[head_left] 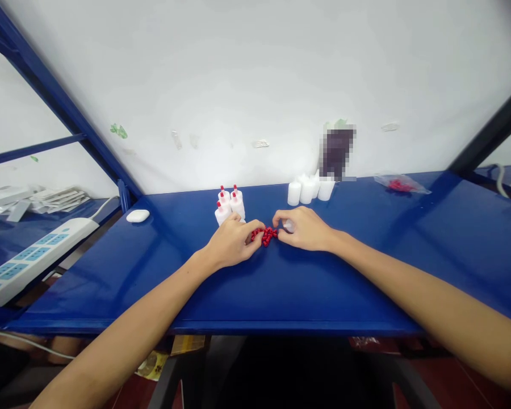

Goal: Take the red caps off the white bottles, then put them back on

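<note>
A small pile of red caps lies on the blue table between my hands. My left hand rests at the pile's left side, thumb and forefinger curled round some of the caps. From the right, my right hand reaches to the pile with its fingers curled. A translucent nozzle top shows inside that grip; the rest of it is hidden by the hand. Just behind my left hand stand several white squeeze bottles with red-tipped nozzles, partly covered by it.
Several white bottles stand near the wall, right of centre. A clear bag of red pieces lies at the back right. At the left are a white rounded object and a power strip. Blue frame posts flank the table.
</note>
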{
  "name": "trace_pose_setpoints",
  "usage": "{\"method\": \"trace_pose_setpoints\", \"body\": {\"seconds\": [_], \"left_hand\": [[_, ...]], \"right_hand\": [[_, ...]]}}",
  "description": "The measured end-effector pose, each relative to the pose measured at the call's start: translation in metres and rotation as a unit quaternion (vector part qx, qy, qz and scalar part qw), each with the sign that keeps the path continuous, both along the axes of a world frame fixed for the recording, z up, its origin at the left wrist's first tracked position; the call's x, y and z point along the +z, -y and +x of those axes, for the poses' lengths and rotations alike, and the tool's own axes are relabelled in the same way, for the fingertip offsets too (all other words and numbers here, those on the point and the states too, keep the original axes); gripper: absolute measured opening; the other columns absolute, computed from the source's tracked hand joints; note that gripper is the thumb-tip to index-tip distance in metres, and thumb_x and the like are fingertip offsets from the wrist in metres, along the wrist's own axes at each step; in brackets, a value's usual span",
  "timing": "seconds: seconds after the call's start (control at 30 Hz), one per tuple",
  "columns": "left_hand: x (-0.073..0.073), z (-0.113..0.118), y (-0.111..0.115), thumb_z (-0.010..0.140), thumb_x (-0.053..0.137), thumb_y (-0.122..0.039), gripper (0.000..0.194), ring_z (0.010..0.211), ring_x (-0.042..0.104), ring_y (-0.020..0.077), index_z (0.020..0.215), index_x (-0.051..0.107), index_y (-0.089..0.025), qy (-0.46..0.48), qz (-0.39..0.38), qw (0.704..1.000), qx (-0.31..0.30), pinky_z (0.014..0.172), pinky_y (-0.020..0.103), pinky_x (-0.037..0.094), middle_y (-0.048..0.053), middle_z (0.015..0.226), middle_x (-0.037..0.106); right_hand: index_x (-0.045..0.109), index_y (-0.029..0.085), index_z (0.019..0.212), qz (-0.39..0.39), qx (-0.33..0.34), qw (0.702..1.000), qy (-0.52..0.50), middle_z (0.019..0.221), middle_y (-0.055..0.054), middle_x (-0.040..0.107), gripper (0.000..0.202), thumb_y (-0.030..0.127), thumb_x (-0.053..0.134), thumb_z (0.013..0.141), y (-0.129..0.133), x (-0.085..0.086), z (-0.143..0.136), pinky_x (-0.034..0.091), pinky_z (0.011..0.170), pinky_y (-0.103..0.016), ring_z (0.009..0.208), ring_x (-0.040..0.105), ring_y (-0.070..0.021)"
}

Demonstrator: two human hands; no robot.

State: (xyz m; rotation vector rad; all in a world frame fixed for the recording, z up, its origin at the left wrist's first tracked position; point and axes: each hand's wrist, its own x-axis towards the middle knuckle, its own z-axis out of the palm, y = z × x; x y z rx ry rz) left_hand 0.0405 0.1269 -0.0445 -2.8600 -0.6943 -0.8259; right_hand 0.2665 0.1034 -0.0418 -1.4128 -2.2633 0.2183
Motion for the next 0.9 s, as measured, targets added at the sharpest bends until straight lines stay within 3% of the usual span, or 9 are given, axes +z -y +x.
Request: {"method": "trace_pose_setpoints", "body": {"seconds": [0.23, 0.43, 0.63, 0.8, 0.9], "left_hand": [[-0.0009, -0.0018, -0.0006, 0.095, 0.05, -0.024, 0.018, 0.047, 0.052, 0.0108, 0.094, 0.067, -0.017, 0.011, -0.02, 1.0, 0.015, 0.069, 0.029, 0.044, -0.006, 0.05, 0.056], [-0.0018, -0.0037, 0.0003, 0.094, 0.05, -0.023, 0.019, 0.049, 0.055, 0.0104, 0.095, 0.067, -0.017, 0.001, -0.049, 0.999, 0.005, 0.053, 0.022, 0.038, -0.004, 0.054, 0.059], [0.001, -0.0026, 0.0042, 0.094, 0.049, -0.021, 0.019, 0.047, 0.055, 0.0081, 0.096, 0.068, -0.018, 0.009, -0.084, 0.996, 0.003, 0.052, 0.02, 0.038, -0.004, 0.056, 0.06], [0.0011, -0.0019, 0.0047, 0.095, 0.048, -0.021, 0.02, 0.047, 0.054, 0.0083, 0.096, 0.068, -0.018, 0.008, -0.09, 0.996, 0.003, 0.052, 0.021, 0.037, -0.005, 0.056, 0.06], [0.0017, -0.0012, 0.0043, 0.095, 0.048, -0.022, 0.021, 0.05, 0.055, 0.01, 0.093, 0.068, -0.018, 0.002, -0.065, 0.998, -0.003, 0.055, 0.024, 0.038, -0.003, 0.057, 0.061]], "right_hand": [[0.072, 0.024, 0.099, -0.017, 0.059, 0.997, 0.053, 0.069, 0.002, 0.065, 0.023, 0.031, 0.063, 0.079, 0.0001, 0.0061, 0.0057, 0.033, 0.059, -0.026, 0.059, 0.053, -0.014], [0.073, 0.024, 0.095, -0.022, 0.055, 0.996, 0.069, 0.077, -0.001, 0.072, 0.021, 0.038, 0.065, 0.081, -0.0004, 0.0055, 0.0042, 0.035, 0.062, -0.027, 0.067, 0.061, -0.0171], [0.074, 0.024, 0.086, -0.026, 0.049, 0.995, 0.078, 0.075, 0.0, 0.073, 0.014, 0.028, 0.061, 0.082, 0.0003, 0.0051, 0.003, 0.036, 0.062, -0.028, 0.067, 0.063, -0.0174], [0.074, 0.024, 0.093, -0.022, 0.033, 0.996, 0.084, 0.078, -0.002, 0.075, 0.021, 0.039, 0.066, 0.082, 0.0006, 0.0049, 0.0005, 0.037, 0.062, -0.029, 0.07, 0.065, -0.0202], [0.075, 0.024, 0.092, -0.029, 0.024, 0.995, 0.09, 0.08, -0.003, 0.075, 0.02, 0.038, 0.065, 0.083, 0.0005, 0.0052, -0.0008, 0.038, 0.063, -0.029, 0.072, 0.067, -0.0211]]}}
